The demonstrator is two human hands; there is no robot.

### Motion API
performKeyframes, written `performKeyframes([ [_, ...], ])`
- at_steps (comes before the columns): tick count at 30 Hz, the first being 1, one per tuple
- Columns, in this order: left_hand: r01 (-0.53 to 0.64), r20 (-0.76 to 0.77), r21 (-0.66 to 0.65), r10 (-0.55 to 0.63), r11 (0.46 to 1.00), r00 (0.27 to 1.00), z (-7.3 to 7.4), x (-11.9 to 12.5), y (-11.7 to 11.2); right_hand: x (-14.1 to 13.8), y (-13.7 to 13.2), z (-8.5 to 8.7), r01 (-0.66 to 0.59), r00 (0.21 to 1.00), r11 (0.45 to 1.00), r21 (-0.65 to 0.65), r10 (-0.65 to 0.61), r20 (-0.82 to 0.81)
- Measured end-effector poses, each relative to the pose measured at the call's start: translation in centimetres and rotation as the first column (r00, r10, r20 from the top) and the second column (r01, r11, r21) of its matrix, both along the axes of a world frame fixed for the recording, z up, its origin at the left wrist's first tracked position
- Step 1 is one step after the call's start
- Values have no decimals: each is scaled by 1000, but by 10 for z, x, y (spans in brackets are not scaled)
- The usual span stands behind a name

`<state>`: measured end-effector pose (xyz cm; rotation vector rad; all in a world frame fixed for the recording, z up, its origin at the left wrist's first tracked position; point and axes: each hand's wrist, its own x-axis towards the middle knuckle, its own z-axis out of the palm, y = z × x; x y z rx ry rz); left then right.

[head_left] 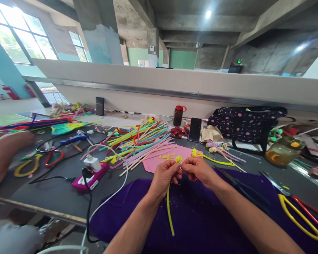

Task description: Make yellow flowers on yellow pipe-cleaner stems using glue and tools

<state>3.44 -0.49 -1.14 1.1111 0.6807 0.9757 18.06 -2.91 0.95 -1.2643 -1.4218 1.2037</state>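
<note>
Just in front of me, my left hand (166, 174) pinches a yellow pipe-cleaner flower (178, 159). Its fuzzy yellow stem (170, 215) hangs down below that hand over the dark purple cloth (198, 218). From the other side, my right hand (197, 169) meets it with closed fingertips at the flower head; exactly what these fingers grip is hidden. Behind my hands lies a pink sheet (151, 165) with small yellow pieces (166, 156) on it. Finished-looking yellow pipe-cleaner flowers (214, 159) with long stems rest just beyond my right hand.
A heap of coloured pipe cleaners (140, 137) lies ahead. A purple power strip (91, 178) with cables sits left, scissors (299, 208) right. Farther back stand a phone (194, 129), a bottle (178, 116), a bag (243, 125) and a jar (283, 151). Another person's arm (7, 155) reaches in at left.
</note>
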Motion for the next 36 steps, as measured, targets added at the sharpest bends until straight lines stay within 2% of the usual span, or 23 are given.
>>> performKeyframes([
  [3,5,0,-21,-5,1000,1000,0,0,1,1,0,-1,19,995,998,64,-25,93],
  [5,15,7,-47,-15,999,1000,-1,-1,2,1,0,-2,23,963,976,218,-80,256],
  [7,24,1,-76,-24,997,1000,-1,-1,3,2,0,-4,-32,883,904,427,-175,437],
  [9,31,-17,-95,-33,995,999,-2,-2,4,4,-1,-5,-124,786,810,574,-273,554],
  [10,34,-22,-99,-36,994,999,-2,-2,5,4,-1,-6,-159,755,777,609,-302,583],
  [12,36,-13,-95,-37,995,999,-2,-2,5,4,-2,-7,-177,745,757,629,-314,588],
  [13,35,0,-88,-35,996,999,-2,-2,5,3,-2,-6,-154,765,768,622,-305,567],
  [15,29,24,-71,-28,997,999,-2,-2,4,1,-2,-5,-63,840,829,556,-257,478],
  [18,22,35,-53,-21,998,999,-1,-1,2,-2,-1,-1,44,956,947,319,-133,263],
  [20,17,31,-46,-15,999,999,1,-1,1,-4,-1,0,42,991,983,181,-64,120],
  [25,53,43,-54,-51,997,998,4,-2,0,-1,0,-2,-33,993,996,84,42,-113],
  [30,112,81,-58,-107,992,991,1,-3,2,4,4,-10,-148,939,989,25,149,-310],
  [36,115,91,-60,-109,992,990,0,-3,2,7,8,-12,-175,918,985,-9,159,-364],
])
